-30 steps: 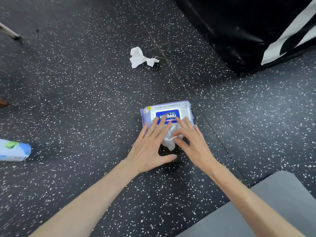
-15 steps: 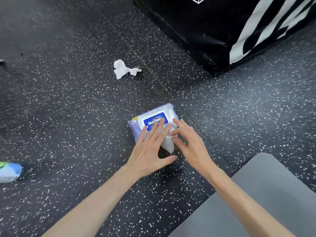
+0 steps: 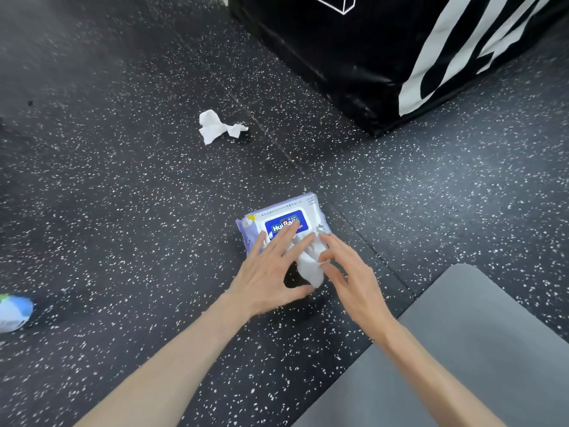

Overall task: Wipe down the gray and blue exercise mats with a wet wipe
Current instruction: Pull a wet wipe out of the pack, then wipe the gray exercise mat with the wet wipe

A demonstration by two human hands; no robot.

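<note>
While right grip pinches the fresh wipe and left grip, fingers flat, pins the pack to the floor; draw slowly, low and sideways, keeping the pack down; lift clear toward the gray mat just beside; no blue mat seen.

black box ahead, crumpled wipe (left), open floor between

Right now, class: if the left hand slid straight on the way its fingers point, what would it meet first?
The left hand already rests on the wipe pack; its fingers point across the blue label, so probably only speckled floor beyond, then the black box.
</note>
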